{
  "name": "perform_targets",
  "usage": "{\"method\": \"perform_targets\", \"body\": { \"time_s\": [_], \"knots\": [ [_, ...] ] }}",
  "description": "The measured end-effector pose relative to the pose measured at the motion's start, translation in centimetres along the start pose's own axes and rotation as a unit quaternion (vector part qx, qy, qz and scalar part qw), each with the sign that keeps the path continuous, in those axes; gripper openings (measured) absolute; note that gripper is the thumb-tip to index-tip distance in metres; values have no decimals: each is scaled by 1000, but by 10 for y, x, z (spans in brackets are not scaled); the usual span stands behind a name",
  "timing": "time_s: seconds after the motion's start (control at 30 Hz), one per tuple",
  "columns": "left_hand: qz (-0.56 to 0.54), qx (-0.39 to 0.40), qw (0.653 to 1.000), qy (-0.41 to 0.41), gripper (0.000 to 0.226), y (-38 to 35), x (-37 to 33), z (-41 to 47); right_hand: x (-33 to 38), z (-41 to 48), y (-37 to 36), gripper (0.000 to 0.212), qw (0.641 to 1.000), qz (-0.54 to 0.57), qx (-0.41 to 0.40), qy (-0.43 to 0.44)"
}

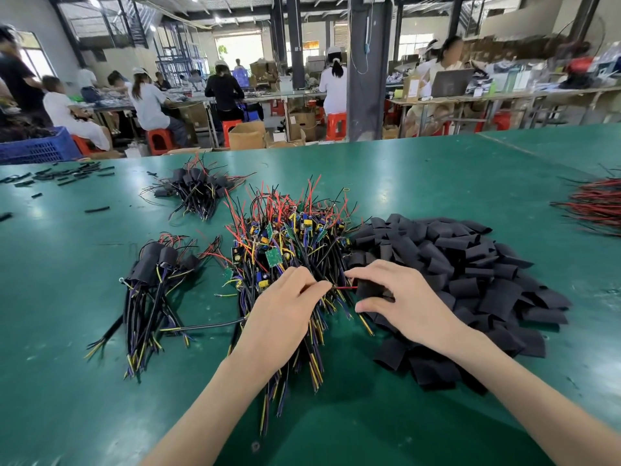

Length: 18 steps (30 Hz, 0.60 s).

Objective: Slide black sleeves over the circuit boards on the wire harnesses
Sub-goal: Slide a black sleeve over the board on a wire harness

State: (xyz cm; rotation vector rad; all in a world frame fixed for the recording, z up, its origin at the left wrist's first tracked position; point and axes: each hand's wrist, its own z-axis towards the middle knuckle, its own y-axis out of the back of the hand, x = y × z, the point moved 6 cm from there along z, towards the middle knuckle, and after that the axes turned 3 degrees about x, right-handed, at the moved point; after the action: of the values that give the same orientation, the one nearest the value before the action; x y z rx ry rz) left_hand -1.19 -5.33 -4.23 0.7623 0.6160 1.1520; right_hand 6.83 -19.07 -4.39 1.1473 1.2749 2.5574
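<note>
**A:** left hand [285,307] is pinching a red wire [346,287], right hand [413,304] grips one black sleeve [369,288], wire tip right at its mouth.

**B:** yeah, sleeve looks light and floppy, I'd hold it near the opening so it keeps round. Bare boards [271,258] sit in the harness pile [285,230] just behind, spare sleeves [470,264] piled to the right on the green surface [67,364].

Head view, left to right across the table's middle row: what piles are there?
Bundle of black-sleeved wire harnesses → pile of bare harnesses with green circuit boards → heap of loose black sleeves → bunch of red and black wires.
</note>
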Motion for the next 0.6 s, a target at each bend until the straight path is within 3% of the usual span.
{"method": "perform_targets", "body": {
  "time_s": [0.13, 0.2, 0.3, 0.4, 0.6],
  "knots": [
    [-95, -4, 995, 3, 30, -2, -13, 2, 19, -5, -12, 43, 985, -137, 46, 98],
    [-191, -21, 981, 34, 24, -2, -15, 2, 25, -9, -16, 40, 970, -215, 30, 112],
    [-242, -4, 969, 56, 35, -5, -15, 0, 29, -10, -16, 30, 966, -236, -5, 109],
    [-221, 42, 973, 49, 42, -2, -13, 0, 25, -9, -12, 13, 968, -233, -19, 90],
    [-89, 162, 980, 75, 38, -2, 21, -4, 2, -3, 8, 11, 993, -90, -57, -42]
  ]
}}
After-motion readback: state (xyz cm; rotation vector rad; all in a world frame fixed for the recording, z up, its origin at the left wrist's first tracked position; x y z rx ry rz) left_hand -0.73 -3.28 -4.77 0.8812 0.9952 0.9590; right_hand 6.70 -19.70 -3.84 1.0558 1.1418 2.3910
